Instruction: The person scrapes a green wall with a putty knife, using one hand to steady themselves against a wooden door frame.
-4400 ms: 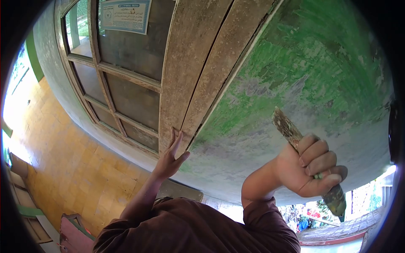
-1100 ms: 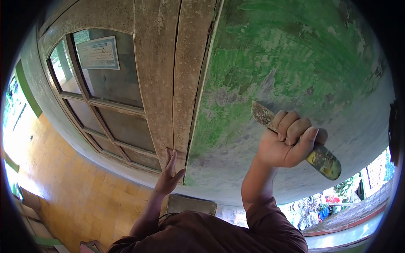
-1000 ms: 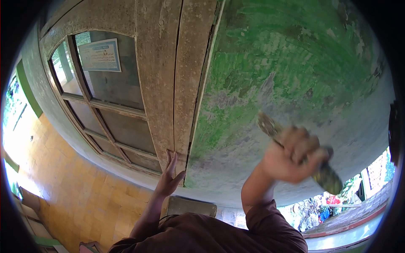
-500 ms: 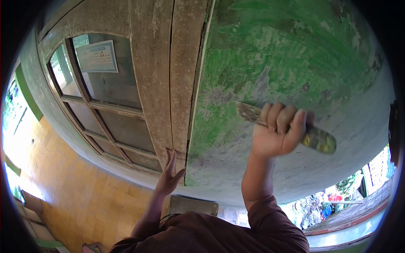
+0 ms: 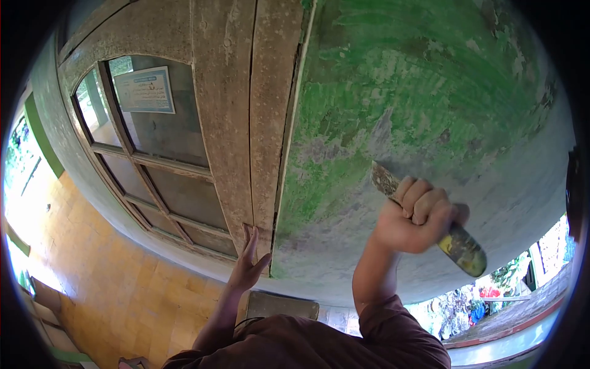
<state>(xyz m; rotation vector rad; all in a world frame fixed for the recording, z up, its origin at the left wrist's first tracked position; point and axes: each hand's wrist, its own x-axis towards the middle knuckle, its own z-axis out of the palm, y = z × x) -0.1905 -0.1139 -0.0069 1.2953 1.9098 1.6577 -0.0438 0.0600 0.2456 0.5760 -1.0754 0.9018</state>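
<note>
My right hand (image 5: 418, 215) is wrapped round the handle of a scraper (image 5: 462, 249), whose worn metal blade points up and left at the wall. The wall (image 5: 369, 80) has patchy green paint above and bare grey plaster lower down. My left hand (image 5: 247, 267) rests with fingers spread on the lower part of the wooden frame (image 5: 236, 123), left of the painted wall, and holds nothing.
A paned window (image 5: 169, 160) with a paper notice (image 5: 144, 90) is at the left. Below lies the yellow tiled floor (image 5: 117, 264). A dark grey flat object (image 5: 283, 305) is beneath the wall. A tiled ledge (image 5: 522, 320) runs at the lower right.
My right hand has moved down and slightly right with the scraper, and the blade now tilts more steeply. My left hand remains on the wooden frame. The view has shifted slightly.
</note>
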